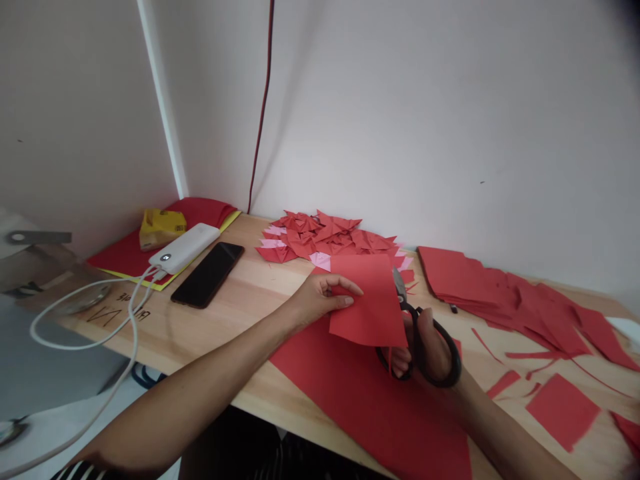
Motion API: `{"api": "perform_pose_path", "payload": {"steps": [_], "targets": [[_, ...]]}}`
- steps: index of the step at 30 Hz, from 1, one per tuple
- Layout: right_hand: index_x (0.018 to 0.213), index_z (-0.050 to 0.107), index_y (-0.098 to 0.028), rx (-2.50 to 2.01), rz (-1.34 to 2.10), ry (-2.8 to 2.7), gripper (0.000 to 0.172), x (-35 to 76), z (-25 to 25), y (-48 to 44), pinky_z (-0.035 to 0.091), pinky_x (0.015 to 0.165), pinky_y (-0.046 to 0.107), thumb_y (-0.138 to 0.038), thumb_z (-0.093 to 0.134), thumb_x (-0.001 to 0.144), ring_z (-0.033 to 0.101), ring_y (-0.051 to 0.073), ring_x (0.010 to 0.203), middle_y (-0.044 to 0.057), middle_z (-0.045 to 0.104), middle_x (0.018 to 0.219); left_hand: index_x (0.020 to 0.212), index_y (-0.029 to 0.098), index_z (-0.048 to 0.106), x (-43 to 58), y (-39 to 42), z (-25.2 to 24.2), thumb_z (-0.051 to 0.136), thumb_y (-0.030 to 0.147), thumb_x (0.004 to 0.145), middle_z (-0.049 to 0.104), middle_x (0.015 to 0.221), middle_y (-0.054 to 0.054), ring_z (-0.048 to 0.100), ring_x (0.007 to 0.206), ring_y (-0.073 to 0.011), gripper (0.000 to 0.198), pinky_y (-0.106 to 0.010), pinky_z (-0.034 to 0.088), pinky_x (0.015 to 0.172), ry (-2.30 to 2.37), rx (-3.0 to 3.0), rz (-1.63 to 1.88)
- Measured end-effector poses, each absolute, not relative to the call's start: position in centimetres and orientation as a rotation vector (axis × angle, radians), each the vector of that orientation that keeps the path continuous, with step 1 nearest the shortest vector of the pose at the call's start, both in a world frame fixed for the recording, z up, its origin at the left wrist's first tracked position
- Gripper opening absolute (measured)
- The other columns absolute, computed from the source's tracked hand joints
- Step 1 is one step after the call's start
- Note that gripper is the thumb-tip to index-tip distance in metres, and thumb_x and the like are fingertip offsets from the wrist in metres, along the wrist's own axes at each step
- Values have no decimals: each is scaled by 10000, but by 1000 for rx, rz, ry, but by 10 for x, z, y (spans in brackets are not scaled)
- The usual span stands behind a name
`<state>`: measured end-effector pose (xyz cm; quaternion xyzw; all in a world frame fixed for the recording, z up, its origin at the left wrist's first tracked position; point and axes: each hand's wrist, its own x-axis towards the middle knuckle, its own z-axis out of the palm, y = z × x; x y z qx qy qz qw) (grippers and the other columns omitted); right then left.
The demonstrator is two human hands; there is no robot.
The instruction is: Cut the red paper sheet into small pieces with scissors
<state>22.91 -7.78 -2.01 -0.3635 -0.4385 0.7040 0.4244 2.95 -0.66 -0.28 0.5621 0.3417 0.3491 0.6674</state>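
My left hand (330,298) pinches a piece of red paper (373,293) between thumb and fingers, holding it up over the table. In my right hand (433,343) is a pair of black-handled scissors (447,363), its blades pointing away from me along the paper's right edge. Whether the blades are on the paper or just behind it I cannot tell. Below both hands a large red sheet (380,407) lies flat, reaching over the front edge of the table.
Folded red and pink paper pieces (330,233) are heaped by the wall. Cut red sheets (480,287), thin scraps and a red square (563,411) lie at right. On the left are a black phone (208,275), a white power bank (185,249) with cables, and a yellow packet (161,229).
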Motion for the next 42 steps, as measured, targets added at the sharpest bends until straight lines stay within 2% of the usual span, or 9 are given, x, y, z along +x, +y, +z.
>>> {"api": "perform_pose_path", "payload": {"steps": [6,10,15,25,30,42], "targets": [[536,544,-188,-848,1728,-1092,717,230,-19,-79,429,425,265,-862,398,736,467,129,401,-13,415,438,899,142,733,29,-6,-4,737,225,731,618,649,10,444,500,-53,187,-190,295,513,803,1313,774],[537,534,-180,-822,1787,-1163,716,235,-20,-76,412,410,253,-844,389,762,443,115,374,-27,389,423,898,137,732,29,-6,-5,748,226,716,642,682,-4,473,520,-58,203,-190,320,528,798,1295,776],[576,546,-175,-840,1758,-1084,675,235,-18,-77,403,400,237,-798,413,799,418,99,371,-39,390,446,907,138,730,29,-6,-5,740,234,730,611,622,10,446,484,-53,201,-187,283,491,802,1299,765],[544,553,-168,-825,1753,-1042,672,235,-19,-79,391,394,225,-780,445,798,436,96,369,-25,410,435,894,142,728,30,-7,-3,741,217,723,655,695,-10,525,551,-77,187,-197,358,540,798,1276,766],[548,561,-168,-825,1753,-1014,662,234,-17,-80,402,396,229,-769,455,803,411,92,370,-31,396,441,906,144,727,30,-7,-2,720,205,741,630,662,4,473,508,-58,175,-186,297,500,812,1283,751],[547,547,-174,-811,1732,-1043,656,231,-13,-81,393,394,235,-765,446,813,388,91,364,-39,374,438,888,147,729,30,-7,-2,735,216,726,604,633,14,464,507,-59,177,-187,301,504,795,1255,750]]}}
